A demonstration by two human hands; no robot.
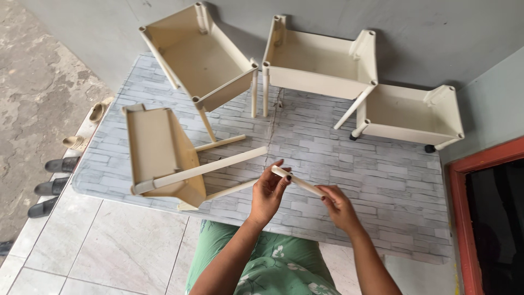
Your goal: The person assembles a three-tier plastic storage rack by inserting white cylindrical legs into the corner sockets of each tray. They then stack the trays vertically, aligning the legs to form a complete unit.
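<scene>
Both hands pinch a short cream tube (297,182), left hand (267,192) at its upper end, right hand (338,206) at the lower, just beyond the tipped tray (155,150) whose leg sockets it seems meant for, needing careful alignment.

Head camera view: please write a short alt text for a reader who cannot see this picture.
Seen from above, a person's left hand and right hand hold a short cream plastic tube between them over a brick-patterned mat. Four cream plastic trays, some with tube legs attached, lie on the mat.
</scene>
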